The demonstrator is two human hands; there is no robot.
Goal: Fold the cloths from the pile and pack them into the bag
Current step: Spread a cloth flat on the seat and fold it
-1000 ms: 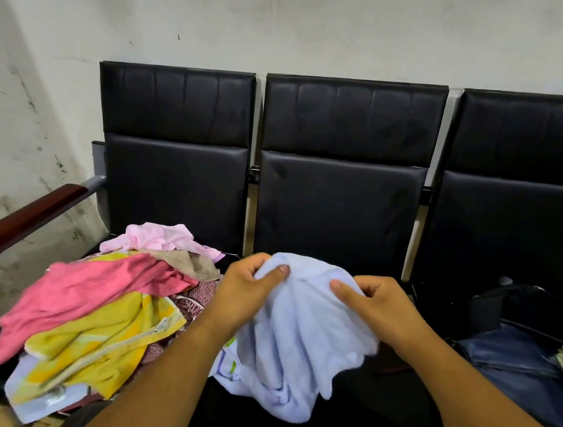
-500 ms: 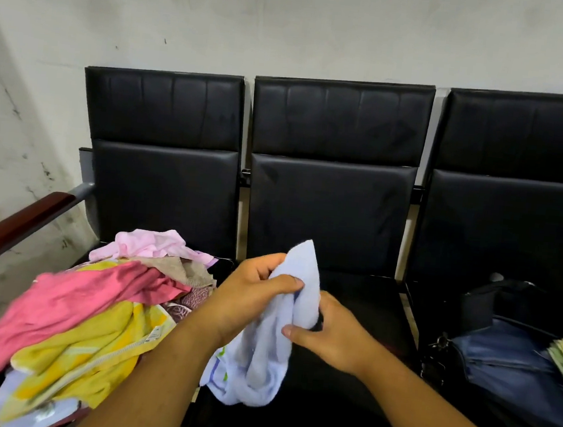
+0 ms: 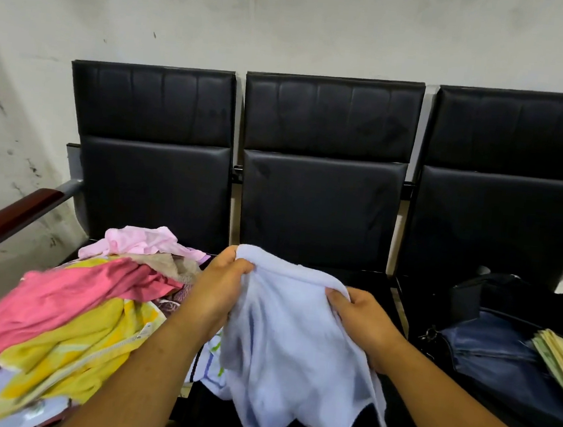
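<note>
hands drawn apart, left hand (image 3: pixel 221 285), right hand (image 3: pixel 362 319), gripping blue cloth (image 3: pixel 291 345)

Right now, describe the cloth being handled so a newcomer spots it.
On the row of black seats, look at the middle one: left hand and right hand grip a cloth by its top edge there. It is pale blue and lifted, unlike the pink and yellow cloths piled leftward.

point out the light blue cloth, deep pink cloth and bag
light blue cloth (image 3: pixel 288 344), head view, middle of hanging fabric
deep pink cloth (image 3: pixel 69 299), head view, broad fold atop pile
bag (image 3: pixel 498 372), head view, blue front panel
</note>
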